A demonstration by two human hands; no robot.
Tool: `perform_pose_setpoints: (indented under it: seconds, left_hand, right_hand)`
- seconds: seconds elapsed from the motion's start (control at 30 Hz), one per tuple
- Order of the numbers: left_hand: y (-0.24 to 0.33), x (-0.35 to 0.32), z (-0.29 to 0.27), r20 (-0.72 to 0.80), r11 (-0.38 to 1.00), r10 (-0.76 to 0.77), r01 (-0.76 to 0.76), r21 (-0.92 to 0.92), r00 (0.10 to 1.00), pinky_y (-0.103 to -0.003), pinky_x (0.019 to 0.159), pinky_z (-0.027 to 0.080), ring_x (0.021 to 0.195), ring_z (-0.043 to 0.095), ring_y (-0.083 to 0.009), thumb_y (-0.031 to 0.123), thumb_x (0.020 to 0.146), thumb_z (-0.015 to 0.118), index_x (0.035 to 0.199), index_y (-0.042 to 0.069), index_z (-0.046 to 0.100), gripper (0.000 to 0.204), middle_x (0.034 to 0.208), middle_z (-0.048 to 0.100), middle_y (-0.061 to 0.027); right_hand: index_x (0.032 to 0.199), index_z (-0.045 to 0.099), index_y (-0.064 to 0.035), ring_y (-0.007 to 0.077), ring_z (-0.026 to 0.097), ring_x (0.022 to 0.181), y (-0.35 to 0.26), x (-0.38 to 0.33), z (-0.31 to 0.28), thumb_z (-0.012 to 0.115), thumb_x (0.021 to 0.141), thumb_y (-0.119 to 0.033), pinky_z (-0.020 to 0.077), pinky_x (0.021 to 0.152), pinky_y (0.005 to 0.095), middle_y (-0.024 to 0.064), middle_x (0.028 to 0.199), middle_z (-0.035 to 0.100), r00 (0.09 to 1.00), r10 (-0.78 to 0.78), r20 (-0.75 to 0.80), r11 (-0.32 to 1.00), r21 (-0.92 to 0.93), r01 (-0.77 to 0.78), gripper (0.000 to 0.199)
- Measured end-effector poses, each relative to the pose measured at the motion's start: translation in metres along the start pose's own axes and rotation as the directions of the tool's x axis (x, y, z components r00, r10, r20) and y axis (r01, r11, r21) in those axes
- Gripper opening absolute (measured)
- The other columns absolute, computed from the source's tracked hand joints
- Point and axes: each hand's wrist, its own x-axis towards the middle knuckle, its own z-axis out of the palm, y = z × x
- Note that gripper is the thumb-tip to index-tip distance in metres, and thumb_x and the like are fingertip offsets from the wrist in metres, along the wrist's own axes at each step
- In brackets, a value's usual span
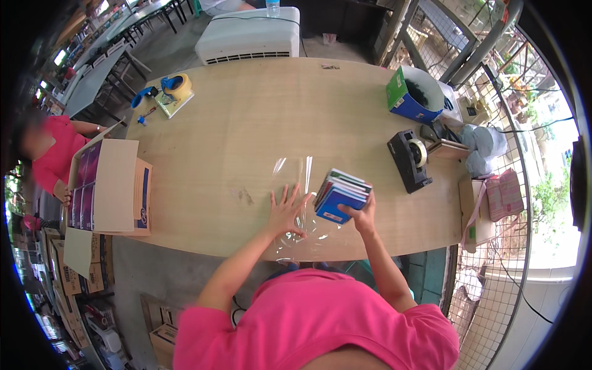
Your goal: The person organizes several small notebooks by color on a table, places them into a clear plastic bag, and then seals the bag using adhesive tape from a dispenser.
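Observation:
A stack of small spiral notebooks (343,198), with a blue cover on top, is gripped in my right hand (364,214) just above the table. The stack is tilted, and its spiral edge faces left. My left hand (286,213) lies with fingers spread on a sheet of clear plastic film (306,231) near the table's front edge. The film is see-through and wrinkled, and only its shiny creases show where it lies. Part of it is under my left hand and close to the notebooks.
A black tape dispenser (409,161) stands to the right. Behind it is a blue and green box (414,95). An open carton (120,185) of purple packs sits at the left edge, with a person in pink (58,148) beside it. Tape rolls (177,87) lie far left on a pad.

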Motion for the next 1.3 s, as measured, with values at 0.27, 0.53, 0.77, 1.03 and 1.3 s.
perform_pose_setpoints:
  seconds: [0.27, 0.53, 0.77, 1.03, 1.3]
  left_hand:
    - [-0.002, 0.063, -0.027, -0.345, 0.489, -0.069, -0.269, -0.830, 0.936, -0.044, 0.115, 0.030, 0.143, 0.031, -0.0351, 0.076, 0.041, 0.081, 0.153, 0.004, 0.015, 0.149, 0.151, 0.032, -0.0200]
    - [0.012, 0.072, -0.003, -0.478, 0.363, -0.271, -0.371, -0.855, 0.835, -0.037, 0.102, 0.044, 0.117, 0.055, -0.0237, 0.051, 0.053, 0.094, 0.137, 0.007, 0.040, 0.109, 0.131, 0.053, -0.0104]
    - [0.011, 0.067, 0.013, -0.412, 0.356, -0.297, -0.301, -0.885, 0.862, -0.037, 0.101, 0.046, 0.120, 0.054, -0.0226, 0.056, 0.055, 0.091, 0.128, 0.007, 0.047, 0.098, 0.131, 0.053, -0.0099]
    - [0.007, 0.075, 0.028, -0.430, 0.465, -0.377, -0.234, -0.854, 0.820, -0.035, 0.083, 0.054, 0.093, 0.066, -0.0226, 0.026, 0.068, 0.088, 0.111, 0.007, 0.051, 0.059, 0.102, 0.067, -0.0091]
    - [0.009, 0.064, 0.015, -0.188, 0.344, -0.429, -0.033, -0.939, 0.884, -0.039, 0.089, 0.051, 0.102, 0.064, -0.0280, 0.031, 0.067, 0.088, 0.122, 0.007, 0.050, 0.071, 0.109, 0.065, -0.0115]
  right_hand:
    - [0.149, 0.024, -0.0052, 0.0291, 0.047, 0.128, 0.034, 0.047, 0.032, 0.098, 0.055, -0.026, 0.0412, 0.106, 0.0412, 0.0166, 0.137, 0.046, 0.955, -0.117, 0.274, 0.992, 0.072, 0.101, 0.122]
    - [0.152, 0.023, -0.0039, 0.0279, 0.053, 0.121, 0.086, 0.042, 0.041, 0.091, 0.049, -0.060, 0.0444, 0.101, 0.0411, 0.0173, 0.136, 0.045, 0.965, -0.187, 0.186, 0.965, -0.150, 0.216, 0.136]
    - [0.145, 0.037, -0.0011, 0.0258, 0.059, 0.110, 0.083, 0.027, 0.059, 0.086, 0.047, -0.070, 0.0477, 0.095, 0.0391, 0.0147, 0.121, 0.057, 0.973, -0.218, 0.073, 0.974, -0.050, 0.222, 0.129]
    - [0.129, 0.049, 0.0005, 0.0254, 0.059, 0.110, 0.112, 0.027, 0.056, 0.085, 0.049, -0.071, 0.0479, 0.095, 0.0401, 0.0130, 0.118, 0.059, 0.971, -0.238, -0.014, 0.963, -0.131, 0.234, 0.113]
    - [0.124, 0.052, 0.0004, 0.0274, 0.066, 0.096, 0.102, 0.026, 0.051, 0.087, 0.050, -0.067, 0.0529, 0.086, 0.0383, 0.0126, 0.105, 0.065, 0.959, -0.283, -0.023, 0.910, -0.321, 0.261, 0.106]
